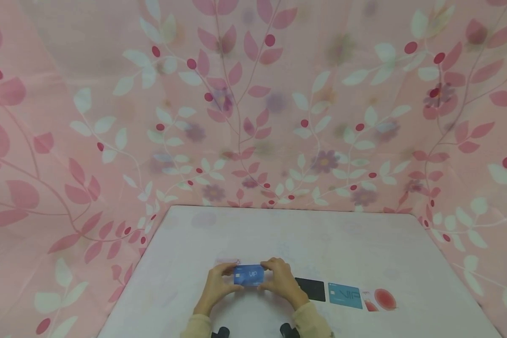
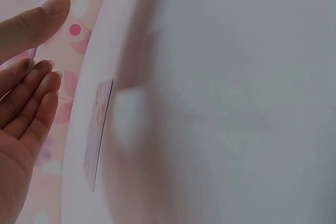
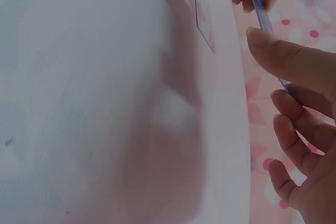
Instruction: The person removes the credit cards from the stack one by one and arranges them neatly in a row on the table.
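A blue card (image 1: 249, 275) with "VIP" lettering and a pale chip square is held up by both hands over the white table (image 1: 253, 239). The left hand (image 1: 217, 286) pinches its left edge between thumb and fingers. At the opposite edge the right hand (image 1: 282, 282) pinches it the same way. Both wrist views show the blue card (image 3: 261, 11) nearly edge-on, with a thumb on one face and fingers behind. Behind the left hand a pale pink card (image 2: 98, 135) lies flat on the table, partly hidden in the head view.
To the right of the right hand, a black card (image 1: 311, 289), a teal "VIP" card (image 1: 345, 295) and a white-and-red card (image 1: 379, 300) lie in a row. Pink floral cloth (image 1: 253, 117) hangs behind the table and along both sides.
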{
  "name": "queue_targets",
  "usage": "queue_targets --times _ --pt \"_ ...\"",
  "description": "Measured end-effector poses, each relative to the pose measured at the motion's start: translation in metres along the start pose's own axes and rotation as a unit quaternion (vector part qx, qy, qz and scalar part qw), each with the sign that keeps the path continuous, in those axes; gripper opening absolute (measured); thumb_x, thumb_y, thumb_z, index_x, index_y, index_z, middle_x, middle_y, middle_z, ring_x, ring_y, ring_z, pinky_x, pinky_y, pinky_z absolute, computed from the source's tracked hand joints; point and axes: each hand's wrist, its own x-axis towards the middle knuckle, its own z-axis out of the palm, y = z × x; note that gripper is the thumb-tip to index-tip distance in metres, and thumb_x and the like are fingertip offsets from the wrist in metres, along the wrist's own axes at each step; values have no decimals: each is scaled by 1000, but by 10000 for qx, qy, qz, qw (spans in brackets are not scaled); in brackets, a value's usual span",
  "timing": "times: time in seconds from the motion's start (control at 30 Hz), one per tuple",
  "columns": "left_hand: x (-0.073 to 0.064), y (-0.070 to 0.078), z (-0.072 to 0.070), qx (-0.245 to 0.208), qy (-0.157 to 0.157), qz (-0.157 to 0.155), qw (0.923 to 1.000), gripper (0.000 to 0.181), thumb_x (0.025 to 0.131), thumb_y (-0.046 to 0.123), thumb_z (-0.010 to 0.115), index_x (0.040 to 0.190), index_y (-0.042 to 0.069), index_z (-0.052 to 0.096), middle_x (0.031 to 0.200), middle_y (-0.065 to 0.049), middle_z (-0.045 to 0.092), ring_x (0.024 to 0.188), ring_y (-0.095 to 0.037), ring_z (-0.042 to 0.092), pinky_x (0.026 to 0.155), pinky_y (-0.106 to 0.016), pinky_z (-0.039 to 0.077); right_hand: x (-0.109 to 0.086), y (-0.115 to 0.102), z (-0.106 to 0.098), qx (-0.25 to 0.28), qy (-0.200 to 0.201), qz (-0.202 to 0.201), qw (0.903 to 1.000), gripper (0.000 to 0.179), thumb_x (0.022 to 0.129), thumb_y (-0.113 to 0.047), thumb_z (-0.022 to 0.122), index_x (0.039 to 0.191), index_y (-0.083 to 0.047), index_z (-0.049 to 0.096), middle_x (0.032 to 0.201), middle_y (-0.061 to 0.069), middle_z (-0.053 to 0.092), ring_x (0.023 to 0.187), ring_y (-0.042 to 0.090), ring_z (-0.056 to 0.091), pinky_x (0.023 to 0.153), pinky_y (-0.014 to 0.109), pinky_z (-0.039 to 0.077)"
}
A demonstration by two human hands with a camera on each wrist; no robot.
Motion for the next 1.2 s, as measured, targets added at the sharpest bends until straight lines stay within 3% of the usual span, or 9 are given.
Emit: queue_targets --times 0.37,0.63,0.87,1.2 --pt "2 -4 12 189 -28 124 9997 63 55 8 87 109 -12 60 104 -20 65 89 -32 63 78 -30 53 -6 6 -4 110 -58 158 9998 59 59 -21 87 109 2 64 97 8 63 88 24 54 77 46 40" --pt "4 -6 21 182 -27 379 9991 61 55 8 87 106 -11 60 99 -19 65 87 -33 63 78 -33 54 -10 14 -5 63 -17 223 9997 60 59 -20 87 109 3 64 97 9 63 89 28 55 77 50 41" --pt "5 -9 33 226 -66 462 9987 60 53 8 88 104 -9 62 96 -17 66 86 -31 63 78 -32 53 -16 22 -5 38 -75 538 9985 60 60 -21 87 110 2 65 104 12 63 94 30 54 78 51 40" --pt "10 -3 47 506 -155 131 9985 61 54 13 88 107 -5 63 100 -15 67 90 -29 61 83 -36 50 -21 32 -11 -220 -40 713 9972 60 58 -24 87 109 0 66 105 12 63 96 31 51 76 50 41"
